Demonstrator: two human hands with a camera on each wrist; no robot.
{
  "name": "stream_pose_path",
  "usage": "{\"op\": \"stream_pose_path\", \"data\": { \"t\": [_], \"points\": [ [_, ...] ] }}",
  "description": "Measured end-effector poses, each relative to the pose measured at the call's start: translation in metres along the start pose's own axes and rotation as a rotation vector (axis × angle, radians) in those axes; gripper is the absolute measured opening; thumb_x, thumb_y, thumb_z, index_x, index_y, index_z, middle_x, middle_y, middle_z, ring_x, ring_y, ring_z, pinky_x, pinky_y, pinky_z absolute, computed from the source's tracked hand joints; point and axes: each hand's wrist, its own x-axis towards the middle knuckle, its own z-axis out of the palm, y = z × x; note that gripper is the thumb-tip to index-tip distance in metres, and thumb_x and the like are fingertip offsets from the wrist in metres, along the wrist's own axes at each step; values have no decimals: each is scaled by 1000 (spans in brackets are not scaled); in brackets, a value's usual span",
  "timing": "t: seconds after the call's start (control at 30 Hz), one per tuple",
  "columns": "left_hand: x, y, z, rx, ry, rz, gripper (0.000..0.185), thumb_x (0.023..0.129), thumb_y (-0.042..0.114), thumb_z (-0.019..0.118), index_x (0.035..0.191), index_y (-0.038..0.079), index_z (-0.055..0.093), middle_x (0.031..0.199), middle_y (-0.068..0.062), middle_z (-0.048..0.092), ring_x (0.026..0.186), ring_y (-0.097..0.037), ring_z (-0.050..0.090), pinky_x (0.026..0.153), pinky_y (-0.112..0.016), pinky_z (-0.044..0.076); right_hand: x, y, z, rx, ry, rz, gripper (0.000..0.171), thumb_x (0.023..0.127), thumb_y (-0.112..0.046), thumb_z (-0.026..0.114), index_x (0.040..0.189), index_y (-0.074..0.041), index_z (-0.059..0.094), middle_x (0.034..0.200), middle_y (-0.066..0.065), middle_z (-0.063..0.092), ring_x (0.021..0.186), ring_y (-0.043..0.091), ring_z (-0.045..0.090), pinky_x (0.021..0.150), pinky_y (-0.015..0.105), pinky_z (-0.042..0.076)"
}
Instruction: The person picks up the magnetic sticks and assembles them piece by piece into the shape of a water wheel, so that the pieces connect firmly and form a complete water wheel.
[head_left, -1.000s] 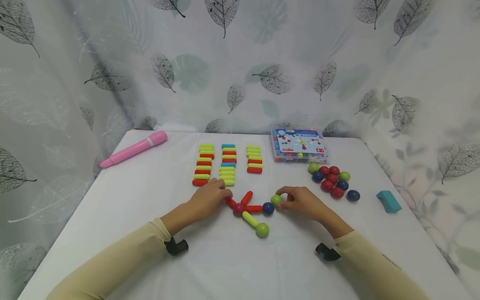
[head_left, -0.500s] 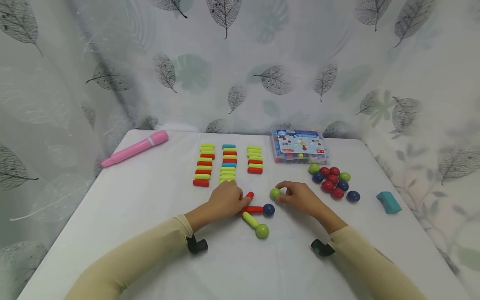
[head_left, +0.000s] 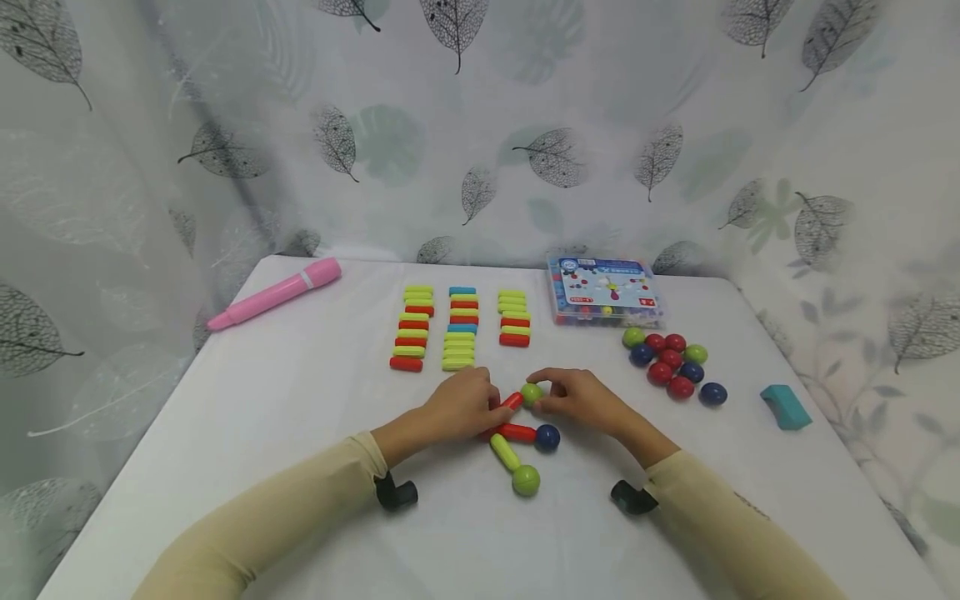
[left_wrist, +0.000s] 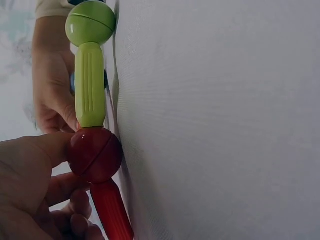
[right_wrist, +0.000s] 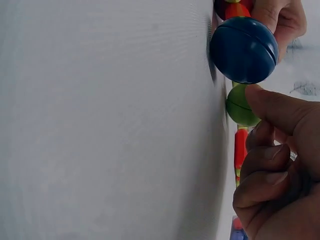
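Observation:
A small figure of rods and balls lies on the white table (head_left: 300, 400). My left hand (head_left: 480, 408) covers its red hub ball (left_wrist: 95, 154), thumb and curled fingers pinching it. From the hub a green rod (head_left: 504, 452) runs to a green ball (head_left: 526, 480), and a red rod (head_left: 517, 432) runs to a blue ball (head_left: 547, 437). My right hand (head_left: 551, 398) pinches another green ball (head_left: 531, 393) against the tip of a second red rod (head_left: 513, 402). In the right wrist view the thumb lies on that green ball (right_wrist: 240, 106), just below the blue ball (right_wrist: 243, 50).
Behind the hands lie three rows of coloured rods (head_left: 457, 329). A clear plastic box (head_left: 606, 292) stands at the back right, with a cluster of loose balls (head_left: 670, 362) in front of it. A pink pen (head_left: 273, 293) lies far left, a teal block (head_left: 785, 406) far right.
My right hand carried the green ball left, from beside the blue ball to the tip of the upper red rod. My left hand slid right onto the hub.

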Motion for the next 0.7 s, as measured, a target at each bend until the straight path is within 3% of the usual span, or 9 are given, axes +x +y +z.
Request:
{"op": "stream_pose_path", "data": {
  "t": [0.33, 0.53, 0.7],
  "points": [
    [-3, 4, 1, 52, 22, 21, 27, 93, 41, 73, 91, 16, 81, 77, 5, 54, 79, -11, 50, 63, -24, 44, -2, -3, -3, 45, -4, 12, 42, 94, -25, 75, 134, -19, 64, 81, 2, 59, 78, 20, 55, 69, 32, 46],
    [-8, 6, 7, 136, 125, 13, 28, 92, 47, 73, 94, 21, 81, 95, 3, 57, 95, -15, 48, 79, -30, 45, -3, -1, -2, 98, -6, 11, 42, 95, -26, 74, 135, -20, 63, 82, 3, 59, 79, 21, 55, 70, 32, 46],
    [-10, 4, 11, 77, 167, 8, 28, 92, 45, 72, 102, 20, 79, 113, -2, 61, 112, -21, 51, 94, -41, 48, -3, 1, -1, 105, 0, 18, 43, 95, -27, 74, 136, -20, 63, 82, 3, 59, 79, 21, 55, 70, 33, 46]
  ]
}}
